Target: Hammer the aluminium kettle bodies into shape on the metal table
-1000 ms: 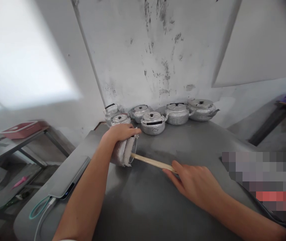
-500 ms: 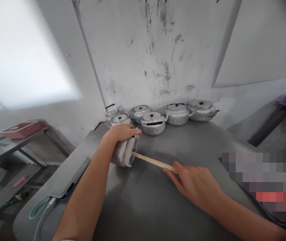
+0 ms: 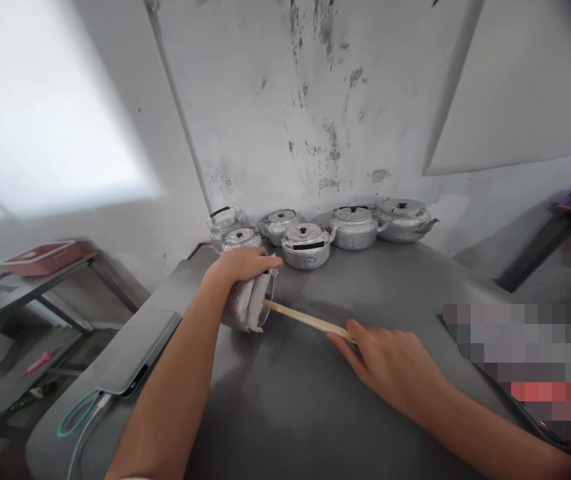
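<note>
My left hand (image 3: 240, 263) is closed over the upper side of a silvery, kettle-like pot (image 3: 241, 305) lying tilted on the table. Its rim looks pale and ragged and faces right, with a thin wire hoop beside it. In my right hand (image 3: 385, 360) is a pale wooden stick (image 3: 305, 320), gripped near its end between thumb and fingers. The stick's far tip is at the pot's mouth; whether it reaches inside I cannot tell. Behind the pot stand several silvery kettles (image 3: 306, 257) with black lid knobs.
A silver power bank (image 3: 140, 350) with cables plugged in lies on the grey table (image 3: 285, 413), left of my forearm. At far left a pink tray (image 3: 45, 259) sits on another table. The stained wall (image 3: 315, 100) rises behind the kettles. A pixelated patch covers the right edge.
The wooden stick has shifted very slightly, its tip a little higher at the pot's mouth. My left hand and the pot stay in place.
</note>
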A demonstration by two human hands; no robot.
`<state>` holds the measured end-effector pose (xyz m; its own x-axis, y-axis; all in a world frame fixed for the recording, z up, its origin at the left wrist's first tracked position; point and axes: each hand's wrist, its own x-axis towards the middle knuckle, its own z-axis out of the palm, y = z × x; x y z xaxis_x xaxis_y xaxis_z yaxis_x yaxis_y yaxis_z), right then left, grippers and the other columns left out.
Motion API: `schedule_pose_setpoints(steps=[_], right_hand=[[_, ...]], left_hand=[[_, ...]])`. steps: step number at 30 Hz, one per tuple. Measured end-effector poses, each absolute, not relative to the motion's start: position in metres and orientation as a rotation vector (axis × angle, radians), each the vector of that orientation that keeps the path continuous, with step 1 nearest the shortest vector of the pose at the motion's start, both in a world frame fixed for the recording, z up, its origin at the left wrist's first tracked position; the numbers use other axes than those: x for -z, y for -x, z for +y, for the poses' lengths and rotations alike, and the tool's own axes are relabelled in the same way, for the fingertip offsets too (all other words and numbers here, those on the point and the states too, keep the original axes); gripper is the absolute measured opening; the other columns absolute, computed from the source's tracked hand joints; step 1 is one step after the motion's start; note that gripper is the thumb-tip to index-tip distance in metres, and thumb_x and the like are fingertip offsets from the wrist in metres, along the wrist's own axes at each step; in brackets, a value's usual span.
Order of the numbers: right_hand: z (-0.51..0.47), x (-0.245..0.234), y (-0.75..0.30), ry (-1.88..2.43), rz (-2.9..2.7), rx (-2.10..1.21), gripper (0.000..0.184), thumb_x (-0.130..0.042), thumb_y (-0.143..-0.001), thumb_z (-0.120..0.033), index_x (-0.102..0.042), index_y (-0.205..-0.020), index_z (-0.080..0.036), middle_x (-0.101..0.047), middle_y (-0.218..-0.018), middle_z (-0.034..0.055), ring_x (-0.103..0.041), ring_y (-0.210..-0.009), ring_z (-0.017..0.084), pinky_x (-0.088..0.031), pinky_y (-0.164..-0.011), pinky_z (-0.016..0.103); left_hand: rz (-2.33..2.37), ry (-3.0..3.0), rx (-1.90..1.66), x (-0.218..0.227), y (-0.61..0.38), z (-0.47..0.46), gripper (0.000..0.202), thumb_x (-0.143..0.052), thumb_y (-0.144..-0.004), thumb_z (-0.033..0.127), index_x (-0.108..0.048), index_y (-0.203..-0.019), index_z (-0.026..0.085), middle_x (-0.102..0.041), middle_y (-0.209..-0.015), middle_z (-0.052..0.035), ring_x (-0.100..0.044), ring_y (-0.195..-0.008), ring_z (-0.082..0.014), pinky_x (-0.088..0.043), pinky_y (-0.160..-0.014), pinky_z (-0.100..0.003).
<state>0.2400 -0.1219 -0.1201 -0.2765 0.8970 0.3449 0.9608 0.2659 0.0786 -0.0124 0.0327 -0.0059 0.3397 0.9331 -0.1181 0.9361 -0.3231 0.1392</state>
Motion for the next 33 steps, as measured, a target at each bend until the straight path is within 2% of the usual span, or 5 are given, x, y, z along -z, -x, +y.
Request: schedule_pose_setpoints(steps=[7, 33], right_hand=[[-0.1237, 0.1191, -0.2405, 1.74, -2.312, 0.38, 0.042, -0.041, -0.107, -0.048, -0.061, -0.081, -0.022, -0.074, -0.062, 0.0047, -0.073, -0.055, 0.029, -0.009, -0.054, 0.031], [-0.1223, 0.1199, -0.2417, 1.744, -2.329, 0.328, 0.042, -0.042, -0.106, -0.049, -0.062, -0.081, -0.022, -0.075, -0.065, 0.0041, -0.073, -0.057, 0.029, -0.011, -0.054, 0.032]], left_hand=[[1.726, -2.403, 0.008, 0.0032, 0.0102, 0.0282, 0.063, -0.039, -0.085, 0.076, -0.067, -0.12, 0.033, -0.068, -0.134, -0.0048, -0.06, -0.122, -0.0371, -0.046, -0.1, -0.046], [1.721, -2.415, 0.019, 0.0057, 0.012, 0.0311, 0.064, -0.038, -0.086, 0.077, -0.065, -0.124, 0.034, -0.065, -0.138, -0.0035, -0.061, -0.122, -0.0353, -0.045, -0.102, -0.045]])
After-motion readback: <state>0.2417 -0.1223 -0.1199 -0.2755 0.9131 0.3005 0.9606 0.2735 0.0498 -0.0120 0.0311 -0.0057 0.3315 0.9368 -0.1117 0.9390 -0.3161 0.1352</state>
